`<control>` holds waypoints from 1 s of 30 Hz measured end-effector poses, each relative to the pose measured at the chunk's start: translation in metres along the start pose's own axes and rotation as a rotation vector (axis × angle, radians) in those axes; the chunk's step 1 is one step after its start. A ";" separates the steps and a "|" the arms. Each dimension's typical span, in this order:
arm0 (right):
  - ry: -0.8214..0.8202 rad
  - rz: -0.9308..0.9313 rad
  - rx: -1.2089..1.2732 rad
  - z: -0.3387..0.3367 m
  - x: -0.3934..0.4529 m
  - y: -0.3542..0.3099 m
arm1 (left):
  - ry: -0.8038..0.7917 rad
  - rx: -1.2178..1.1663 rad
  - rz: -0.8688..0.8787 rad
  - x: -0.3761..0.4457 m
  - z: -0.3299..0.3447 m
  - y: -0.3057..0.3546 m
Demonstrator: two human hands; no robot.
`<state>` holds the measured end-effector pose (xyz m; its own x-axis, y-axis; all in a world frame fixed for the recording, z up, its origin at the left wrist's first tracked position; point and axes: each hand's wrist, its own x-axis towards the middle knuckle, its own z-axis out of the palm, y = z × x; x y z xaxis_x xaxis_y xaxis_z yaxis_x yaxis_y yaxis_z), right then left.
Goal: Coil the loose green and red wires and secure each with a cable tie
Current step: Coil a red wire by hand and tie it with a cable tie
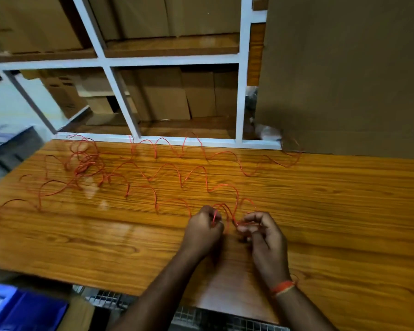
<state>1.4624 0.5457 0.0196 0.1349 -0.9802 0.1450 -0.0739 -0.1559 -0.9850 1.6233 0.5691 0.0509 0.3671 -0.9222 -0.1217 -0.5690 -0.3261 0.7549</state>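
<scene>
While both hands pinch the near end of the red wire (167, 168), left hand (204, 229) and right hand (263, 232) each have a tight grip on a small loop just above the bench (344, 211). Rest of it sprawls in kinks toward the shelf (172, 60). Looks thin, light, springy; likely tangles, so hold at the loop crossing.

Both hands, left (204, 229) and right (261, 231), reach forward close together, fingers curled in pinching grips.
</scene>
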 end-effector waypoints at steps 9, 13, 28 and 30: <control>-0.269 0.261 0.200 0.042 0.023 -0.027 | -0.018 -0.518 -0.142 -0.032 -0.026 0.018; -0.269 0.375 0.246 0.074 0.038 -0.021 | -0.027 -0.502 -0.131 -0.049 -0.035 0.010; -0.314 0.113 -0.133 0.185 0.037 -0.014 | 0.550 0.135 -0.304 -0.008 -0.185 -0.107; -0.358 0.081 -0.147 0.205 0.034 -0.009 | 0.457 0.315 -0.212 0.015 -0.202 -0.131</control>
<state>1.6700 0.5389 0.0142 0.4572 -0.8894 -0.0001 -0.2354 -0.1209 -0.9644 1.8524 0.6397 0.0803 0.7368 -0.6696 0.0938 -0.6136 -0.6039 0.5087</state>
